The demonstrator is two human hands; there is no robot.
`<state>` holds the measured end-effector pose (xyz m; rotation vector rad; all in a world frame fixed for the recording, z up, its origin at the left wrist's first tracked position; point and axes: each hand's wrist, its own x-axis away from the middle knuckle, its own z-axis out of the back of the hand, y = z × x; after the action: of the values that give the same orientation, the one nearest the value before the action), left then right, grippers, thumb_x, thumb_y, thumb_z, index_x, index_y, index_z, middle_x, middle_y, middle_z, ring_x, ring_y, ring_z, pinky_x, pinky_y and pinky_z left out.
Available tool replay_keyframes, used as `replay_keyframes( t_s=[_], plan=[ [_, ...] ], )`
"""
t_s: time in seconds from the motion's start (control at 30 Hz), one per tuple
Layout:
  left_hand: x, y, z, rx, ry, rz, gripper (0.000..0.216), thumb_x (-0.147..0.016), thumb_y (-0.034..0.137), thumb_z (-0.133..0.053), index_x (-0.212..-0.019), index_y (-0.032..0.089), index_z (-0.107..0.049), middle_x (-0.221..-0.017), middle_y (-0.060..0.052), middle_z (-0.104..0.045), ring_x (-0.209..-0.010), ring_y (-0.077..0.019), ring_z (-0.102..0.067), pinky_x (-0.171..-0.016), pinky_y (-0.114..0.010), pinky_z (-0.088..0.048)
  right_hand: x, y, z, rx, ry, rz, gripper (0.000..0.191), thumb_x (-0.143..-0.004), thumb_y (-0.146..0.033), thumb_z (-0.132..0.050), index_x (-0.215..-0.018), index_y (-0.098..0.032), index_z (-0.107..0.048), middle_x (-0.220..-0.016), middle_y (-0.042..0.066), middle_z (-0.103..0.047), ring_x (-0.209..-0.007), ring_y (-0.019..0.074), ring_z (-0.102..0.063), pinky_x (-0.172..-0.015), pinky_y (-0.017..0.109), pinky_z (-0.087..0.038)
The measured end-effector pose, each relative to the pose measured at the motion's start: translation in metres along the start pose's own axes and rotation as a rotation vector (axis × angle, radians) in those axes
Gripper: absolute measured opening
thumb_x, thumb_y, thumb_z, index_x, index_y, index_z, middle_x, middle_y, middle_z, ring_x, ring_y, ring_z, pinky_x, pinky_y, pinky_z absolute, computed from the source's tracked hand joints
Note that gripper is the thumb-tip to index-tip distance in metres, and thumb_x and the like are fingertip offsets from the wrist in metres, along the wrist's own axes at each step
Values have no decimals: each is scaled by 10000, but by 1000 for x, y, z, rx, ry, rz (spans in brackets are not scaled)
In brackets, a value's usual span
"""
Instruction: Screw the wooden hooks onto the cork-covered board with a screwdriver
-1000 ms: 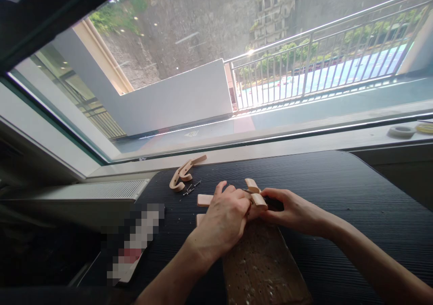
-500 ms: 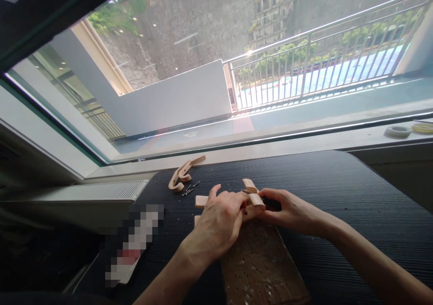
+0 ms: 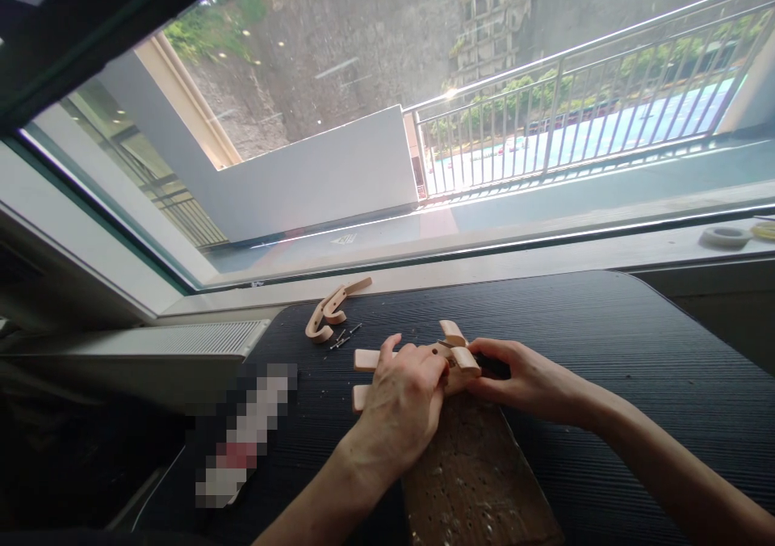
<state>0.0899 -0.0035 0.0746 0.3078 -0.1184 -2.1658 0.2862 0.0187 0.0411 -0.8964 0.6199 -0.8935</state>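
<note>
My left hand (image 3: 403, 405) lies curled over a light wooden piece (image 3: 366, 359) with flat arms, pressing it onto a brown pitted board (image 3: 478, 481). My right hand (image 3: 524, 376) is closed around a dark tool handle whose tip meets the wooden piece's upturned hook ends (image 3: 460, 348). Both hands meet over the far end of the board, on a black ribbed mat (image 3: 605, 328).
Two loose curved wooden hooks (image 3: 327, 312) and a few small dark screws (image 3: 342, 338) lie on the mat behind my left hand. A pixelated box (image 3: 242, 441) sits at the left. Tape rolls (image 3: 723, 235) rest on the window sill at the right.
My left hand has shifted slightly back over the wooden piece; a small hole in the piece now shows beside my fingers. My right hand stays on the tool.
</note>
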Motion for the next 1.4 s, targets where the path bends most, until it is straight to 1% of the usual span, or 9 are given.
replay_keyframes(
  t_s=[0.37,0.47,0.63,0.9,1.1,1.17,1.27,1.33,1.4],
  plan=[
    [0,0,-4,-7,-2,34,182,-890,165,-438,-911,215,-612,-924,-9,-624,-909,-176,-538,-1056,-449,-235,0,-2,0,-21,-18,-13,310,-799,-383,-563,-1014,-180,-654,-926,8,-675,-855,199,-586,-743,251,-435],
    [2,2,-6,-1,17,54,196,-881,147,-439,-938,217,-614,-929,-13,-624,-920,-179,-539,-1057,-444,-236,0,-1,0,-10,-12,-4,311,-799,-391,-562,-1012,-185,-656,-906,6,-670,-838,194,-581,-726,252,-438],
    [5,4,-5,34,12,55,264,-847,99,-441,-997,239,-609,-956,-11,-626,-952,-186,-539,-1062,-449,-233,1,-1,0,15,-7,-15,333,-800,-414,-555,-1014,-180,-657,-858,6,-663,-777,175,-574,-683,242,-437],
    [6,3,-4,47,60,75,202,-845,109,-455,-898,214,-619,-914,-13,-637,-902,-174,-560,-1060,-442,-249,1,-2,1,-16,-10,3,329,-796,-403,-569,-1028,-188,-659,-922,9,-674,-839,196,-582,-721,250,-437],
    [5,0,1,147,77,104,201,-860,129,-435,-923,215,-606,-912,-12,-669,-863,-169,-592,-1042,-433,-291,2,-3,1,37,-26,-12,271,-787,-346,-570,-992,-191,-656,-866,-2,-663,-797,177,-569,-686,230,-424],
    [5,0,6,142,85,127,192,-864,140,-431,-916,221,-597,-880,-2,-668,-831,-164,-592,-1035,-430,-294,2,-3,1,64,-34,-28,247,-787,-347,-566,-952,-188,-657,-810,-10,-647,-744,162,-554,-639,220,-409],
    [8,0,13,122,103,165,161,-869,158,-427,-880,219,-576,-836,1,-653,-824,-172,-580,-984,-413,-332,5,-4,4,105,-73,-62,211,-775,-343,-574,-893,-188,-657,-736,-29,-608,-655,131,-503,-568,211,-373],
    [12,0,17,114,106,172,150,-870,165,-427,-859,217,-568,-826,-5,-644,-836,-185,-570,-920,-392,-370,8,-6,8,111,-152,-92,209,-758,-344,-597,-896,-201,-663,-728,-38,-596,-643,125,-484,-549,211,-359],
    [15,0,20,104,103,168,150,-870,169,-430,-847,216,-570,-821,-8,-638,-829,-189,-562,-896,-387,-375,11,-9,13,103,-239,-129,256,-735,-361,-630,-949,-226,-672,-729,-43,-591,-639,124,-479,-531,211,-349]
  ],
)
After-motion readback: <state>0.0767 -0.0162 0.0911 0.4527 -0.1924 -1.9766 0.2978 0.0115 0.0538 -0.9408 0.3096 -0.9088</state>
